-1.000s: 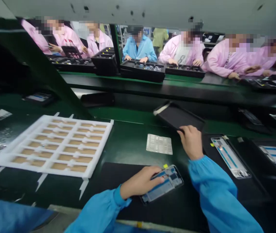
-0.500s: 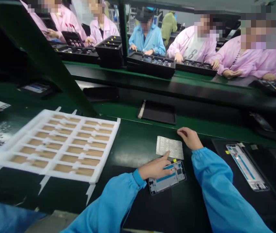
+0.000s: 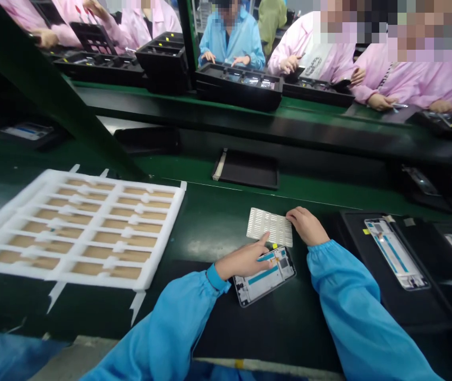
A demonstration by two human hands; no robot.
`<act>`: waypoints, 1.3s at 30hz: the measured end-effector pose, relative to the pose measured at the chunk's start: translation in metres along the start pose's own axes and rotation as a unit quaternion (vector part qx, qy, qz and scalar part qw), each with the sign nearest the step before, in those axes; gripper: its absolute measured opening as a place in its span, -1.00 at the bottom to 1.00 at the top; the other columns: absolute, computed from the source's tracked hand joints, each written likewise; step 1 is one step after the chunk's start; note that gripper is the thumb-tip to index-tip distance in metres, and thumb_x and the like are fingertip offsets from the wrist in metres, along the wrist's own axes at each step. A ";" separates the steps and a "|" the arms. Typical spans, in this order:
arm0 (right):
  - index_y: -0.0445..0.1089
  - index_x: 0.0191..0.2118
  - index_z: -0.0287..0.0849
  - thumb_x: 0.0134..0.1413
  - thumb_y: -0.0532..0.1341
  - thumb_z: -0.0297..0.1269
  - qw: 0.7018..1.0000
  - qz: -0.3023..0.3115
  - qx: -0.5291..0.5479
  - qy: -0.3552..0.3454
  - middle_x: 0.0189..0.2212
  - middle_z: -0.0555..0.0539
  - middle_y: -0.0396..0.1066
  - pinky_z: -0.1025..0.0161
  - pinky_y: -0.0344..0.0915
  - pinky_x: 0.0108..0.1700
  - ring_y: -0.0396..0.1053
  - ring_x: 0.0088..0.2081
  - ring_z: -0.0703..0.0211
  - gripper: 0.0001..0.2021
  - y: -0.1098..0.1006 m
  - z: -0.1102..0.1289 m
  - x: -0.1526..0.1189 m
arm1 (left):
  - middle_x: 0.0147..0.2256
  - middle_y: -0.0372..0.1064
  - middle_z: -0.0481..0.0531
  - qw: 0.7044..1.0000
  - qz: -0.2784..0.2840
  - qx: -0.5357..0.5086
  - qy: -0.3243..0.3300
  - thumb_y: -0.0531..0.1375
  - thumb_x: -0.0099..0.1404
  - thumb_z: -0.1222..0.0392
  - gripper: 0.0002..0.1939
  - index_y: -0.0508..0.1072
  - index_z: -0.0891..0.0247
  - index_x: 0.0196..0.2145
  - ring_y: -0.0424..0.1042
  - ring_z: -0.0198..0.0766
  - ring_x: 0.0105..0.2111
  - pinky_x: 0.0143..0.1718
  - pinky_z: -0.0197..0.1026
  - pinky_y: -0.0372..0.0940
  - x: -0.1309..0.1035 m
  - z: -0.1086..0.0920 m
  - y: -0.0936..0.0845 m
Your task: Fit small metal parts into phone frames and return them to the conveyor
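My left hand point(image 3: 244, 259) reaches over a phone frame point(image 3: 263, 280) with blue strips, which lies at a slant on a black mat point(image 3: 245, 333). Its index finger is stretched out onto a pale sheet of small stickers point(image 3: 258, 222) with rows of silvery strips. The other fingers lie over the phone frame and partly cover it. At the sheet's upper right corner, my right hand point(image 3: 309, 226) has its fingertips pinched together on the edge. A yellow tab point(image 3: 275, 246) sticks out at the frame's top edge.
To the left lies a white foam tray point(image 3: 146, 264) with many slots. Another phone frame point(image 3: 398, 256) rests in a black tray point(image 3: 353, 233) at right. A shallow black tray point(image 3: 250, 170) lies beyond the sheet. A green post point(image 3: 63, 106) slants at left; several co-workers sit across the line.
My right hand has moved from just beside the sticker sheet to its upper right corner. My left hand keeps its place over the frame and sheet. The whole view has shifted slightly.
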State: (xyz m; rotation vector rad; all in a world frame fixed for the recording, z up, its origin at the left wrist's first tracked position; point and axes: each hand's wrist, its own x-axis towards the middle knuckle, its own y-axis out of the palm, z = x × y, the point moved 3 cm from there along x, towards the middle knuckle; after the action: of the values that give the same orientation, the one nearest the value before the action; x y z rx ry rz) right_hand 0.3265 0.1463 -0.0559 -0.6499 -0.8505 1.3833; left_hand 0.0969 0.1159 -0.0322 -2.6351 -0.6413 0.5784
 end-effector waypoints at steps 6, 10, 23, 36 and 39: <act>0.30 -0.44 -0.12 0.13 0.17 -0.15 0.994 -0.063 0.085 0.041 -0.39 -0.10 0.37 0.02 0.31 -0.07 0.34 -0.26 0.04 -0.80 0.005 -0.007 0.003 | 0.11 0.37 0.17 1.000 -0.005 0.014 -0.003 0.10 0.33 -0.03 -0.67 0.48 0.28 -0.22 0.44 -0.21 -0.39 -0.38 -0.22 0.25 0.000 0.000 0.002; 0.24 -0.36 -0.13 0.25 0.00 0.05 0.968 -0.158 0.177 0.086 -0.44 -0.07 0.38 0.09 0.40 -0.27 0.38 -0.40 0.14 -0.65 0.003 -0.010 0.010 | 0.27 0.17 0.20 1.000 -0.013 0.015 0.005 0.11 0.36 0.00 -0.72 0.44 0.27 -0.30 0.49 -0.10 -0.19 -0.24 -0.18 0.32 0.001 -0.001 0.004; 0.36 -0.26 -0.07 0.22 0.24 -0.21 0.962 -0.004 0.272 0.001 -0.34 -0.03 0.48 0.23 0.41 -0.27 0.48 -0.28 0.11 -0.92 -0.041 0.148 -0.103 | -0.26 0.55 0.06 0.946 -0.106 0.303 -0.055 0.06 0.39 0.38 -0.71 0.51 0.15 -0.08 0.56 -0.09 -0.27 -0.24 -0.21 0.33 -0.109 -0.041 -0.011; 0.20 -0.31 -0.06 0.22 0.19 -0.47 0.953 0.173 0.248 0.009 -0.45 0.15 0.39 0.34 0.17 -0.35 0.38 -0.37 0.27 -0.83 -0.008 0.173 -0.108 | -0.12 0.57 -0.03 0.891 -0.317 0.220 0.239 0.18 0.40 0.29 -0.85 0.49 0.19 -0.10 0.56 -0.30 -0.13 -0.17 -0.29 0.39 -0.122 -0.013 0.005; 0.24 -0.33 -0.07 0.21 0.22 -0.44 0.953 0.118 0.279 0.004 -0.30 0.13 0.48 0.34 0.21 -0.34 0.39 -0.36 0.29 -0.84 -0.008 0.167 -0.115 | -0.18 0.59 -0.01 0.877 -0.365 0.211 0.231 0.20 0.38 0.31 -0.87 0.50 0.22 -0.13 0.58 -0.28 -0.17 -0.19 -0.28 0.40 -0.120 -0.012 0.006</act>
State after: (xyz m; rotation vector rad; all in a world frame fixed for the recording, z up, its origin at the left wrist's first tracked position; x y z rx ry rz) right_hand 0.1951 0.0168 0.0285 -0.3190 -0.3443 1.7407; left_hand 0.0072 0.0473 0.0114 -1.8142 -1.1061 -0.1346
